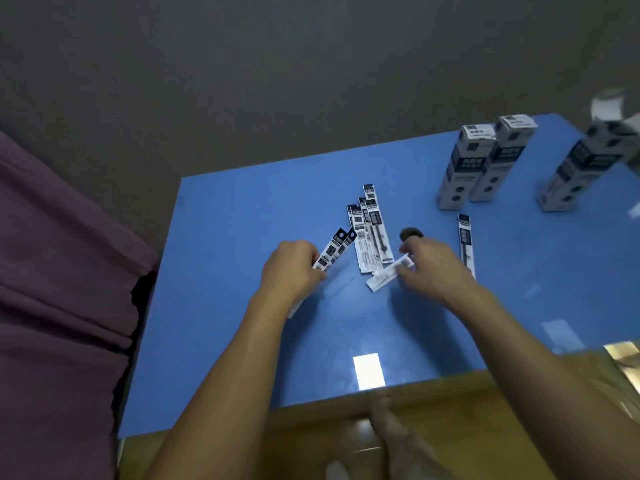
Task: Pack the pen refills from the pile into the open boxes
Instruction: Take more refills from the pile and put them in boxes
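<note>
Left hand (pixel 292 263) grips a small bundle of black-and-white sleeved pen refills (pixel 334 249), gathering them, I'd guess, to box in one go. Right hand (pixel 427 263) pinches one white-backed refill packet (pixel 388 277) at the near end of the loose pile (pixel 372 233) on the glossy blue tabletop (pixel 225 306). Tall white-and-navy cardboard boxes (pixel 479 161) stand upright at the far right. Printing everywhere, none readable from here.

Likely home: purple bedding (pixel 62 271), wooden floor (pixel 485 427)
</note>
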`<state>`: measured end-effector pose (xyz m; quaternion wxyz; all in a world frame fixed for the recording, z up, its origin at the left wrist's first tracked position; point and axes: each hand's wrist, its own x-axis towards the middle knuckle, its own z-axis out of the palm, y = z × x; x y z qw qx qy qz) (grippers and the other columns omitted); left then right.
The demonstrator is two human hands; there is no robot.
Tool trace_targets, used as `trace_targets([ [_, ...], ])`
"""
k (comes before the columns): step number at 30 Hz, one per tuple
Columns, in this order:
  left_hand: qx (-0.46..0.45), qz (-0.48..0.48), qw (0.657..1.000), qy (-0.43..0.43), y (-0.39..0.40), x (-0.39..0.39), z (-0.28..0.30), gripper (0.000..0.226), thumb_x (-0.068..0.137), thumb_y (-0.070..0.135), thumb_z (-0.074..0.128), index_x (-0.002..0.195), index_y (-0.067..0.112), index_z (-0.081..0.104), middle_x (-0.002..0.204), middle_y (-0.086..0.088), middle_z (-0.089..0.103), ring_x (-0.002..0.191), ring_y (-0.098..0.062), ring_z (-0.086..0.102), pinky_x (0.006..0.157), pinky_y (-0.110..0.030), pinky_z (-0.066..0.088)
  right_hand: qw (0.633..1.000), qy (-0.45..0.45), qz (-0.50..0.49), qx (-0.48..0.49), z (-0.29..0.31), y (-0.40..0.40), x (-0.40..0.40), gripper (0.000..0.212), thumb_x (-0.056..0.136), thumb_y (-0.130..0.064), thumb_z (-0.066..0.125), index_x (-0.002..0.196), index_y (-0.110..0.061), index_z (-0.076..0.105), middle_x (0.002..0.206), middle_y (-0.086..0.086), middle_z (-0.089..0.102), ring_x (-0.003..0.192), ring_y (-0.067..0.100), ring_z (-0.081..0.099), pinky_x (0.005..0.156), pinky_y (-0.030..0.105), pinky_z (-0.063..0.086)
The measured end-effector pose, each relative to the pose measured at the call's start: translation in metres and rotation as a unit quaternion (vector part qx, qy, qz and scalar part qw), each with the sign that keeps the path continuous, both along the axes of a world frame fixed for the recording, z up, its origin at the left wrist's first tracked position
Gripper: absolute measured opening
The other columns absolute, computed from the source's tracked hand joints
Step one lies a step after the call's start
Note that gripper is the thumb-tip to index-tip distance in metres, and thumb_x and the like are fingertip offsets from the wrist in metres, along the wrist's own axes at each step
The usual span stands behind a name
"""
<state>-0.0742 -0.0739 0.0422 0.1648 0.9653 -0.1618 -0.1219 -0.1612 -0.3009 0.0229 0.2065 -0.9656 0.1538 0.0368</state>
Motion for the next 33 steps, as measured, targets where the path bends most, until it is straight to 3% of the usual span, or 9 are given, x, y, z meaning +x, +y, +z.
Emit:
trace_targets([
  [5, 0.006, -0.064, 0.998, -0.011, -0.035, -0.016, 0.012, 0.018, 0.079, 0.030, 0.078, 0.083, 0.016, 0.068, 0.083, -0.005, 0.064, 0.080, -0.026, 0.062, 0.065, -0.034, 0.051, 0.997, -0.004, -0.074, -0.005, 0.005, -0.028, -0.056, 0.041, 0.090, -0.031, 0.060, 0.128, -0.016, 0.055, 0.131, 0.005, 0.056, 0.118, 0.027, 0.055, 0.094, 0.043, 0.049],
  [9, 0.002, -0.114, 0.993, -0.028, -0.068, -0.032, 0.021, 0.023, 0.076, 0.024, 0.075, 0.074, 0.010, 0.058, 0.075, -0.006, 0.060, 0.077, -0.028, 0.060, 0.055, -0.031, 0.040, 0.991, -0.011, -0.131, -0.006, 0.010, -0.058, -0.092, 0.041, 0.091, -0.030, 0.061, 0.128, -0.016, 0.056, 0.129, 0.006, 0.057, 0.116, 0.027, 0.055, 0.092, 0.039, 0.049],
  [16, -0.003, -0.157, 0.987, -0.030, -0.137, -0.065, 0.037, 0.016, 0.080, 0.029, 0.076, 0.080, 0.019, 0.063, 0.082, -0.002, 0.065, 0.080, -0.024, 0.062, 0.067, -0.033, 0.051, 0.986, -0.025, -0.166, -0.009, 0.011, -0.117, -0.149, 0.043, 0.091, -0.033, 0.062, 0.128, -0.013, 0.056, 0.128, 0.008, 0.058, 0.117, 0.026, 0.057, 0.095, 0.042, 0.049],
  [19, -0.008, -0.164, 0.986, -0.034, -0.167, -0.086, 0.039, 0.020, 0.081, 0.027, 0.076, 0.073, 0.023, 0.059, 0.079, -0.001, 0.063, 0.076, -0.023, 0.061, 0.059, -0.030, 0.046, 0.985, -0.025, -0.168, -0.013, 0.012, -0.144, -0.167, 0.043, 0.091, -0.035, 0.062, 0.128, -0.014, 0.055, 0.127, 0.008, 0.059, 0.116, 0.026, 0.057, 0.095, 0.042, 0.049],
  [23, -0.012, -0.155, 0.987, -0.032, -0.203, -0.109, 0.039, 0.011, 0.081, 0.029, 0.075, 0.082, 0.022, 0.066, 0.082, 0.000, 0.065, 0.079, -0.024, 0.063, 0.064, -0.033, 0.051, 0.987, -0.024, -0.159, -0.017, 0.013, -0.179, -0.183, 0.043, 0.092, -0.034, 0.060, 0.130, -0.014, 0.054, 0.130, 0.007, 0.057, 0.118, 0.026, 0.056, 0.096, 0.041, 0.049],
  [28, -0.028, -0.120, 0.991, -0.046, -0.243, -0.128, 0.046, 0.018, 0.083, 0.028, 0.075, 0.075, 0.020, 0.060, 0.075, 0.001, 0.062, 0.073, -0.021, 0.059, 0.057, -0.029, 0.041, 0.992, -0.024, -0.125, -0.021, 0.015, -0.220, -0.196, 0.043, 0.094, -0.035, 0.058, 0.132, -0.015, 0.052, 0.130, 0.005, 0.056, 0.117, 0.024, 0.056, 0.095, 0.039, 0.049],
  [33, -0.047, -0.091, 0.994, -0.048, -0.274, -0.142, 0.044, 0.028, 0.082, 0.033, 0.078, 0.070, 0.019, 0.056, 0.071, 0.001, 0.061, 0.070, -0.020, 0.058, 0.059, -0.031, 0.043, 0.995, -0.019, -0.099, -0.024, 0.017, -0.259, -0.205, 0.043, 0.092, -0.035, 0.058, 0.130, -0.016, 0.054, 0.129, 0.005, 0.057, 0.117, 0.025, 0.055, 0.095, 0.042, 0.050],
])
